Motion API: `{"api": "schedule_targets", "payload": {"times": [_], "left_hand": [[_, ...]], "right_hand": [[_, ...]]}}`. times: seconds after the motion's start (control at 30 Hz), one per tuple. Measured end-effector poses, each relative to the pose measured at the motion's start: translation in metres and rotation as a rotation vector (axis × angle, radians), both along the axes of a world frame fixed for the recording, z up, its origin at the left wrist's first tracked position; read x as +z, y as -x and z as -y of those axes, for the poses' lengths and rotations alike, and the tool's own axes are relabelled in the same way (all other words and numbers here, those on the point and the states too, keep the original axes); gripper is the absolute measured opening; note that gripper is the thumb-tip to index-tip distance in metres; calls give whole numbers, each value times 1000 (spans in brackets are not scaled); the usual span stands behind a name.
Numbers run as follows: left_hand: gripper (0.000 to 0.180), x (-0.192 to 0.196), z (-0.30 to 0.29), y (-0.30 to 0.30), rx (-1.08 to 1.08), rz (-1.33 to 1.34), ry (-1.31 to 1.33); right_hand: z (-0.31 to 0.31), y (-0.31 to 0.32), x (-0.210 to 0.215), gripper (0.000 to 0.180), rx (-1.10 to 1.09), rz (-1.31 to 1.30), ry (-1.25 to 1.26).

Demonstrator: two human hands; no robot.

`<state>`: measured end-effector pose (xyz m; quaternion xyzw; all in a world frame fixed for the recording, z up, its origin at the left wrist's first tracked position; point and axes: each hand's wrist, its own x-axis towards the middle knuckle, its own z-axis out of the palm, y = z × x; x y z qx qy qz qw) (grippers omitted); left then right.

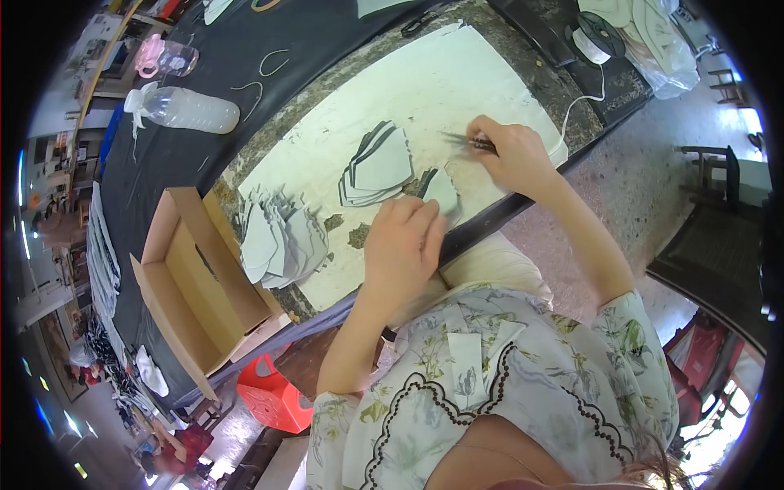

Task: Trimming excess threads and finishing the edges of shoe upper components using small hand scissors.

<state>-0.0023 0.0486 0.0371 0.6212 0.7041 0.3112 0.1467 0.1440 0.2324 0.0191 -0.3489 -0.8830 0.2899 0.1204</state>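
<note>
My left hand (402, 245) rests at the near edge of the white work sheet (465, 69), its fingers curled over the lower end of a pale grey cut piece (441, 191) with a dark edge. In my right hand (518, 155) is a small pair of scissors (467, 139), dark at the grip; the slim metal blades point left and look blurred. They are apart from the piece. Between the hands and farther away lies a fanned stack of similar pale pieces (380, 167). More pieces with jagged edges form a loose pile (282, 237) at the left.
An open cardboard box (204, 286) stands left of the pile. Beyond it are a white-capped bottle (188, 110) and a pink-lidded cup (167, 57) on black cloth. A spool of white cord (592, 41) sits at the far right. Below the table is a red stool (273, 396).
</note>
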Motion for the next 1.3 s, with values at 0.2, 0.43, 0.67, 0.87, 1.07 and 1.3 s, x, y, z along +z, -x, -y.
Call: {"api": "schedule_targets", "payload": {"times": [0.2,0.43,0.67,0.87,1.07,1.3], "left_hand": [[11,-1,-2,21,31,382,89],[15,-11,5,31,460,485,1],[25,55,72,105,723,-749,-760],[26,18,109,84,616,-740,-272],[36,-24,40,-12,103,-279,-290],[39,-53,35,-22,94,-272,-286]], "right_hand": [[12,9,35,12,145,-125,-17],[68,20,8,7,302,-173,447],[70,13,9,10,181,-156,646],[47,14,53,4,57,-315,723],[27,27,37,11,282,-210,734],[18,33,2,13,183,-37,910]]}}
